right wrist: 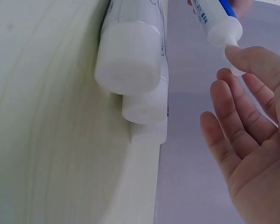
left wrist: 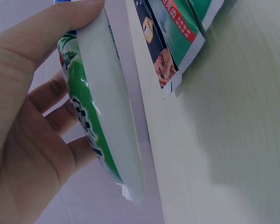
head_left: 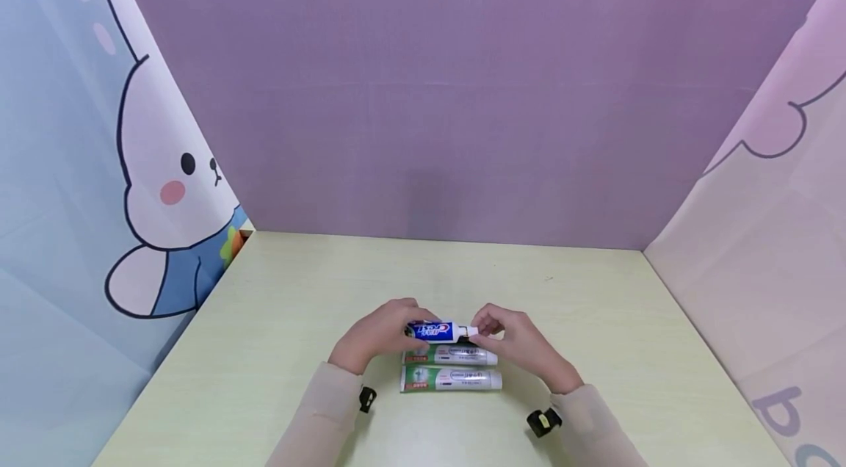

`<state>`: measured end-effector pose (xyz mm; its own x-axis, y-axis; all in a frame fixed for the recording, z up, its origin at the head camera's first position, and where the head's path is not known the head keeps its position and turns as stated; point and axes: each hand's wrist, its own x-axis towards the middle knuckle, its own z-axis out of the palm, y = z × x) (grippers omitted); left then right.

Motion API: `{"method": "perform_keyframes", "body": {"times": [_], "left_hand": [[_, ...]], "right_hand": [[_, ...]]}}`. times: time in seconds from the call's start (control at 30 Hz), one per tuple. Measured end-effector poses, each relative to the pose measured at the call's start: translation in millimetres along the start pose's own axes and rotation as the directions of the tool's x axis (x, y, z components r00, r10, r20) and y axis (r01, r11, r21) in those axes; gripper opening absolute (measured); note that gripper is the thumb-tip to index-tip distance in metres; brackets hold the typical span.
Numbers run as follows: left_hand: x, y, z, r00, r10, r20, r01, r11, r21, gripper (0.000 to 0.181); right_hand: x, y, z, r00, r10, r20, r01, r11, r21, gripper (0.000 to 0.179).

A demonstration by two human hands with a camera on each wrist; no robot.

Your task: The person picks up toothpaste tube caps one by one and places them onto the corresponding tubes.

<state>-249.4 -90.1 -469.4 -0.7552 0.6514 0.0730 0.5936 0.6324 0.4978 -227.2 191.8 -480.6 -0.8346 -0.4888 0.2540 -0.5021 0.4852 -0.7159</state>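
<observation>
A blue, white and green toothpaste tube (head_left: 439, 331) is held up lying sideways, its narrow white cap end to the right. My left hand (head_left: 380, 335) grips its body, thumb along the near side, as the left wrist view shows its crimped end (left wrist: 133, 193). At the other end, my right hand (head_left: 522, 341) pinches the cap between thumb and fingers. Two green-and-white toothpaste tubes (head_left: 463, 355) lie side by side on the table below. A dark-ended tube (left wrist: 151, 42) lies beside them, mostly hidden in the head view under the held one.
The pale wooden table (head_left: 317, 269) runs back to a purple panel (head_left: 429, 85). Printed cloths hang at the left (head_left: 59, 232) and right (head_left: 780, 232). A black wrist camera (head_left: 544, 422) is strapped by the right sleeve, another (head_left: 367, 399) by the left.
</observation>
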Motion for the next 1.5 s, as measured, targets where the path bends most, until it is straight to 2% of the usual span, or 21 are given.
{"method": "perform_keyframes", "body": {"times": [0.8,1.0,1.27,1.5], "left_hand": [[-0.9,2.8,-0.8,1.0,-0.012,0.005,0.012,1.0,-0.013,0.041],[-2.2,2.4,-1.3,1.0,-0.017,0.0,0.017,1.0,-0.004,0.042],[-3.2,2.2,-1.5,1.0,0.004,-0.004,-0.004,1.0,-0.007,0.041],[-3.2,4.0,-1.8,1.0,0.004,-0.003,-0.004,1.0,-0.014,0.041]], "right_hand": [[0.6,-1,10,1.0,0.022,0.002,-0.022,1.0,0.004,0.011],[0.8,-4,10,0.998,0.047,0.039,-0.048,0.999,0.009,0.015],[0.2,-5,10,0.991,0.081,0.103,-0.085,0.996,0.027,0.021],[0.6,-5,9,0.99,0.089,0.112,-0.091,0.996,0.007,0.028]]}}
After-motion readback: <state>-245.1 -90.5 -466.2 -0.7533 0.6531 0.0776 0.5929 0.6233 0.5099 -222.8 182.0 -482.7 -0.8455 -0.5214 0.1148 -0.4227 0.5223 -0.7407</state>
